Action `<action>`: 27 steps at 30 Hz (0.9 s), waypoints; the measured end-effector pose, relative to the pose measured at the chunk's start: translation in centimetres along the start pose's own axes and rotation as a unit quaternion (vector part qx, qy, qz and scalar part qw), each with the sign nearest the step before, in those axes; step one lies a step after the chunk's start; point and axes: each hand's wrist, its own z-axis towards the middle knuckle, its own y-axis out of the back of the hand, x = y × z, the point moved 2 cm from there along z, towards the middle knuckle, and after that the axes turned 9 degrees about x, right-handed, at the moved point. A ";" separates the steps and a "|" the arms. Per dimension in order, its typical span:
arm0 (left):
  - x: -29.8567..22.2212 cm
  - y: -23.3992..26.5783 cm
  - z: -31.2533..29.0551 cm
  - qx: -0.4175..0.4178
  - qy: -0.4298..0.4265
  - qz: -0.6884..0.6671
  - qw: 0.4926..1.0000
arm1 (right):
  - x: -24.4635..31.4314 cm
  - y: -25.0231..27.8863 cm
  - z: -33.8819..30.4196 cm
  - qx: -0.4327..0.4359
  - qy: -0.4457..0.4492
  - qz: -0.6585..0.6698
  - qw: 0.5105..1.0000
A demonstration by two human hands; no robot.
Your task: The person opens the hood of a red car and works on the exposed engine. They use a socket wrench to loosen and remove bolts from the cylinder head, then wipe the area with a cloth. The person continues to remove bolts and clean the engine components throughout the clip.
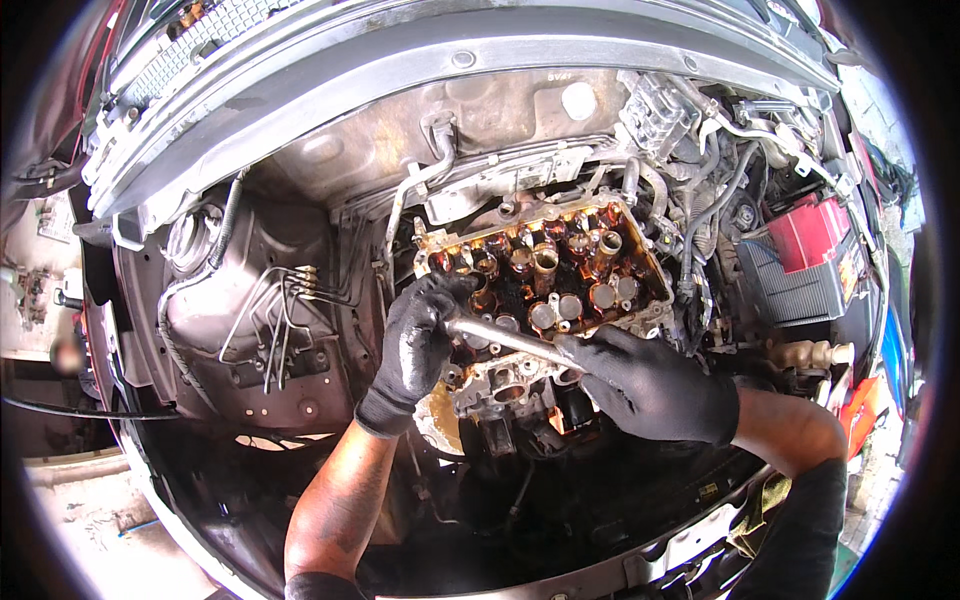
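Both of my hands wear black gloves and are on a long silver wrench [510, 338] that slants across the front left of an opened engine cylinder head [655, 270]. My left hand [415, 340] is closed around the wrench's left end, over the head's front left corner. That end is hidden, so the kind of wrench and what it sits on cannot be made out. My right hand [650, 385] wraps the handle's other end, in front of the head's front edge. Round valve lifters [570, 305] and upright tubes [545, 262] show inside the oily, brown-stained head.
A battery [795, 275] with a red cover stands on the right, beside hoses and wiring [715, 215]. Thin metal lines [280, 320] rise on the left. The car's front crossmember [640, 570] runs along the near side, with a cloth [760, 515] at its right.
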 end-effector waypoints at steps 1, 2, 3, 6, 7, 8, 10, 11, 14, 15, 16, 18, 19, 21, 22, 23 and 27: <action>-0.4 -0.4 0.2 -0.033 -0.031 0.028 0.999 | -0.1 -0.2 -0.1 0.004 -0.008 -0.009 1.000; 0.0 -0.4 -0.1 -0.030 -0.029 0.023 0.999 | -0.2 -0.5 -0.1 0.004 -0.008 -0.016 1.000; 0.5 -0.4 -0.5 -0.026 -0.027 0.017 0.999 | -0.3 -0.8 -0.2 0.003 -0.007 -0.023 1.000; -0.8 -0.2 0.4 -0.013 -0.071 0.088 0.993 | -0.2 -1.0 -0.3 -0.004 -0.003 -0.023 1.000; -0.8 -0.4 0.3 -0.015 -0.063 0.067 0.996 | -0.2 -1.0 -0.4 -0.007 -0.001 -0.020 1.000; -0.7 -0.5 0.1 -0.020 -0.054 0.046 0.997 | -0.1 -1.1 -0.4 -0.007 0.002 -0.024 1.000; -0.3 -0.5 -0.1 -0.031 -0.084 0.023 0.996 | 0.1 -1.3 -0.4 -0.005 0.010 -0.034 0.999; 0.1 -0.5 -0.3 -0.039 -0.099 0.012 0.994 | 0.3 -1.4 -0.4 0.001 0.005 -0.034 0.999; 1.1 -0.7 -0.6 -0.029 -0.013 -0.084 0.996 | 1.3 -1.8 -0.4 0.017 -0.011 -0.026 0.999; 0.8 -0.8 -0.3 -0.022 0.031 -0.120 0.992 | 1.5 -2.0 -0.4 0.018 -0.020 -0.016 1.000; 0.5 -0.9 0.0 -0.017 0.074 -0.155 0.985 | 1.6 -2.3 -0.6 0.020 -0.028 -0.007 0.999; 0.4 -1.1 0.1 0.001 0.149 -0.302 0.942 | 0.4 -4.2 -1.3 -0.002 0.006 0.007 1.000; 1.5 -1.2 0.1 0.005 0.040 -0.116 0.992 | 0.4 -4.6 -1.4 -0.011 0.018 0.021 1.000; 1.6 -0.8 0.9 0.017 -0.083 -0.087 0.993 | 1.3 -4.7 -1.5 0.002 -0.017 0.044 0.999; 1.6 -0.6 0.8 0.019 -0.095 -0.088 0.991 | 1.9 -4.5 -1.4 0.004 -0.013 0.037 0.999; 1.7 -0.6 0.8 0.023 -0.107 -0.089 0.990 | 2.4 -4.4 -1.3 0.003 -0.010 0.030 0.999; 0.0 0.1 1.8 0.036 -0.116 -0.013 0.993 | 3.7 -5.2 -1.5 0.013 -0.019 0.097 0.995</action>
